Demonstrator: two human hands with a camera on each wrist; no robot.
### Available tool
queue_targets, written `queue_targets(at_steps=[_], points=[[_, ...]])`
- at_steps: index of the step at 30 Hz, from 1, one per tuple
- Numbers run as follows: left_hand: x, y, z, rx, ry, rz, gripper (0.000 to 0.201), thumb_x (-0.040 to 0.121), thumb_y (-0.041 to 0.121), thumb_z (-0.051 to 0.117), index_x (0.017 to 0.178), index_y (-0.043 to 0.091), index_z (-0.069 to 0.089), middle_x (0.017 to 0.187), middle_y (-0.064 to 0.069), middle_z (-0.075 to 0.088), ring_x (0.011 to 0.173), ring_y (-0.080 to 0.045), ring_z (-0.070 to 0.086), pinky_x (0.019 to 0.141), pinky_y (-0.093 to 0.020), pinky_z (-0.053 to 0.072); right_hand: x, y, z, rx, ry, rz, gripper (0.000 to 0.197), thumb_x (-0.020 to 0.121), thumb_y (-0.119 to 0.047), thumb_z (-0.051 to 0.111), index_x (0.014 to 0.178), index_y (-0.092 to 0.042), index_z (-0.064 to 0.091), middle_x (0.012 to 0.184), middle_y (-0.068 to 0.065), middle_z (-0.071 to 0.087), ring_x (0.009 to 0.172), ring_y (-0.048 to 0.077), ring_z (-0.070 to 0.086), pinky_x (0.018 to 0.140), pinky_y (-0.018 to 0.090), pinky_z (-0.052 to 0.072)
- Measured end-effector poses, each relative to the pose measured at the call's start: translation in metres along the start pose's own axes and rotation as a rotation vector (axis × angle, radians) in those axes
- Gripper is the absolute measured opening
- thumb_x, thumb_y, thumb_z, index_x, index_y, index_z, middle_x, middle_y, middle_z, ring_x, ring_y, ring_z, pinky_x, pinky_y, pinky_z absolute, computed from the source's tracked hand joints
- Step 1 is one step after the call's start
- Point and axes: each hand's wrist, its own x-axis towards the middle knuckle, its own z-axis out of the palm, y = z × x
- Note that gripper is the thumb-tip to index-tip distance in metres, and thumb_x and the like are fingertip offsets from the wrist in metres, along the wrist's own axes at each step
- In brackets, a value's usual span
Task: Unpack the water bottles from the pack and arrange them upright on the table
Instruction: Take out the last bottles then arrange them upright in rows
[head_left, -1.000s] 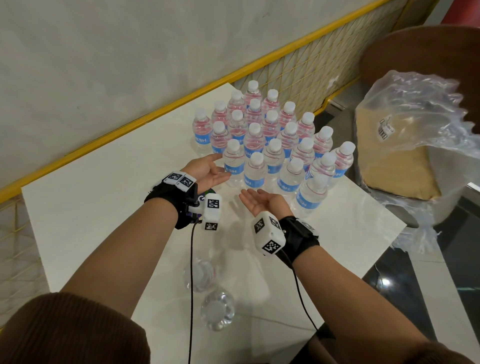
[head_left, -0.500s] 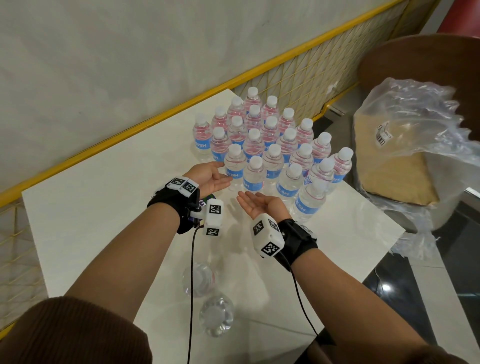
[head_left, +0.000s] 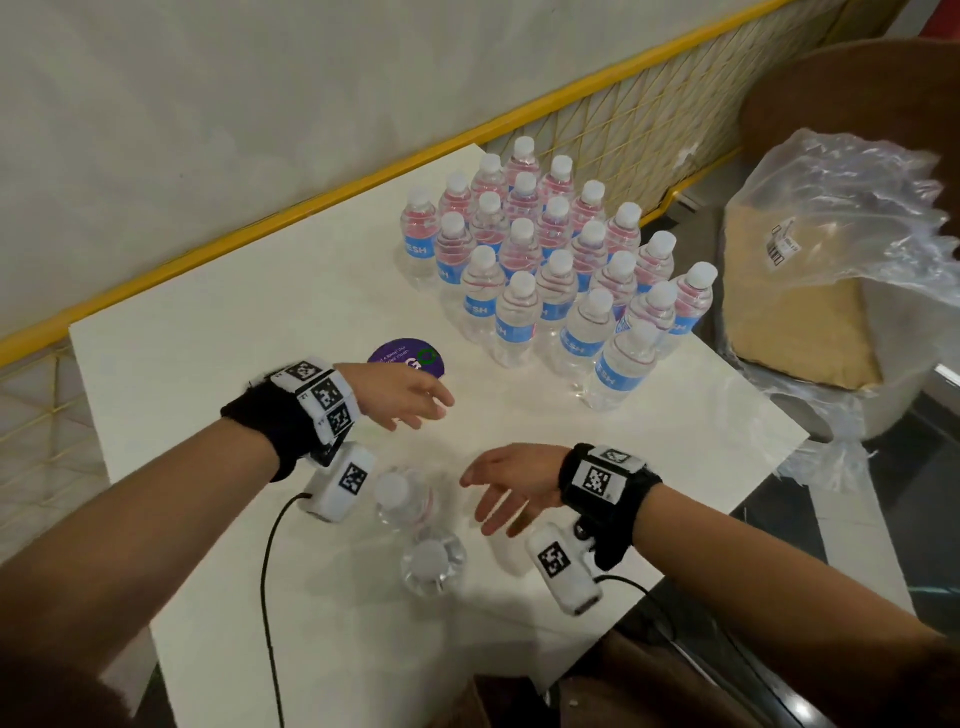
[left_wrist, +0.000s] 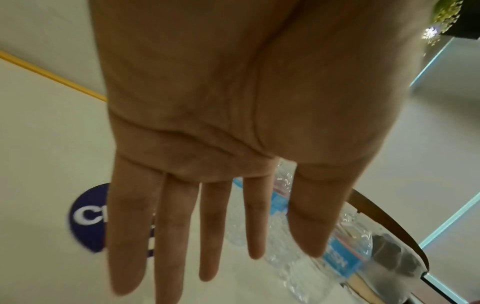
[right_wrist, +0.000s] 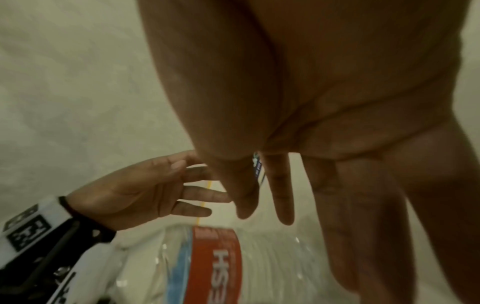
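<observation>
My left hand (head_left: 400, 392) has its fingers (left_wrist: 179, 236) straight and slightly apart, holding nothing, above the white table (head_left: 234, 374). My right hand (head_left: 511, 480) is the same: fingers (right_wrist: 278, 189) loose, spread, empty. Between my wrists, at 6 o'clock from the left hand, two loose bottles (head_left: 415, 530) stand upright just beside each other, caps toward my head camera, clear ribbed plastic with white caps. Bare tabletop runs from them toward 9 o'clock and on to the near edge at 6. At 1 o'clock the main cluster of bottles (head_left: 561, 270) stands packed in rows, long axes vertical, blue labels, white caps, reaching close to the table's right edge. A purple round sticker (head_left: 402, 356) lies flat just beyond my left hand. Past the right edge, at 2 o'clock, the crumpled plastic wrap (head_left: 841, 218) sits over a tan slab (head_left: 795, 312).
</observation>
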Motion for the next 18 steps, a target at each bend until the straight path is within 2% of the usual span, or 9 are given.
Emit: queue_targets(at_steps=[2,4,6,9,11,13,14,16,18], points=[[-0.008,-0.012,0.012,0.062,-0.025,-0.033,0.033,0.097,0.032,0.050,0.130,0.029,0.050,0.126,0.003,0.055,0.114,-0.020,0.058,0.088,-0.032,0.048,0.008,0.012,0.008,-0.023,-0.118,0.078,0.046,0.097,-0.040,0.045,0.137,-0.021,0.034,0.093,0.018,0.062,0.075,0.029,0.067,0.068,0.036,0.053],[-0.013,-0.025,0.023,0.072,-0.058,-0.067,0.033,0.095,0.040,0.050,0.127,0.034,0.052,0.127,0.006,0.054,0.108,-0.018,0.058,0.083,-0.029,0.052,0.016,0.023,0.013,0.066,-0.240,0.145,0.062,0.093,-0.050,0.047,0.143,-0.023,0.024,0.099,0.022,0.063,0.077,0.032,0.069,0.071,0.041,0.055],[-0.018,-0.037,0.032,0.037,-0.073,-0.097,0.035,0.093,0.048,0.050,0.126,0.037,0.054,0.129,0.007,0.052,0.108,-0.019,0.058,0.078,-0.028,0.056,0.020,0.032,0.019,0.167,-0.342,0.209,0.082,0.087,-0.060,0.049,0.148,-0.015,0.017,0.108,0.022,0.062,0.086,0.032,0.070,0.074,0.041,0.057],[-0.021,-0.051,0.045,-0.124,-0.071,-0.143,0.044,0.088,0.060,0.049,0.124,0.036,0.057,0.131,0.005,0.053,0.113,-0.025,0.059,0.083,-0.035,0.058,0.023,0.041,0.029,0.307,-0.462,0.239,0.097,0.082,-0.068,0.048,0.150,-0.007,0.015,0.115,0.023,0.059,0.094,0.032,0.068,0.079,0.040,0.057],[-0.024,-0.055,0.054,-0.229,-0.075,-0.162,0.054,0.082,0.070,0.047,0.122,0.036,0.058,0.126,-0.001,0.060,0.107,-0.026,0.063,0.083,-0.036,0.058,0.025,0.046,0.035,0.448,-0.491,0.203,0.090,0.083,-0.067,0.045,0.149,-0.014,0.014,0.113,0.028,0.060,0.095,0.036,0.068,0.081,0.041,0.058],[-0.026,-0.058,0.062,-0.316,-0.081,-0.151,0.064,0.076,0.076,0.042,0.122,0.034,0.057,0.121,-0.008,0.065,0.099,-0.025,0.067,0.079,-0.034,0.057,0.026,0.050,0.040,0.555,-0.476,0.131,0.068,0.090,-0.064,0.039,0.146,-0.034,0.015,0.111,0.031,0.060,0.095,0.040,0.067,0.083,0.043,0.057],[-0.026,-0.060,0.065,-0.364,-0.072,-0.145,0.067,0.075,0.077,0.041,0.122,0.033,0.057,0.121,-0.011,0.066,0.096,-0.026,0.067,0.079,-0.033,0.057,0.026,0.052,0.042,0.591,-0.459,0.104,0.062,0.092,-0.062,0.037,0.145,-0.037,0.017,0.111,0.031,0.060,0.095,0.040,0.067,0.083,0.042,0.057],[-0.023,-0.062,0.071,-0.474,-0.044,-0.135,0.067,0.077,0.075,0.042,0.122,0.027,0.058,0.121,-0.015,0.065,0.097,-0.028,0.065,0.085,-0.037,0.055,0.027,0.052,0.043,0.640,-0.409,0.083,0.055,0.094,-0.058,0.037,0.141,-0.030,0.031,0.110,0.029,0.061,0.091,0.038,0.069,0.081,0.039,0.059],[-0.020,-0.064,0.075,-0.573,-0.014,-0.130,0.066,0.076,0.072,0.047,0.118,0.023,0.060,0.113,-0.014,0.067,0.094,-0.027,0.065,0.082,-0.037,0.056,0.025,0.051,0.042,0.684,-0.344,0.077,0.045,0.095,-0.055,0.037,0.126,-0.024,0.048,0.105,0.028,0.061,0.082,0.037,0.071,0.072,0.038,0.061]])
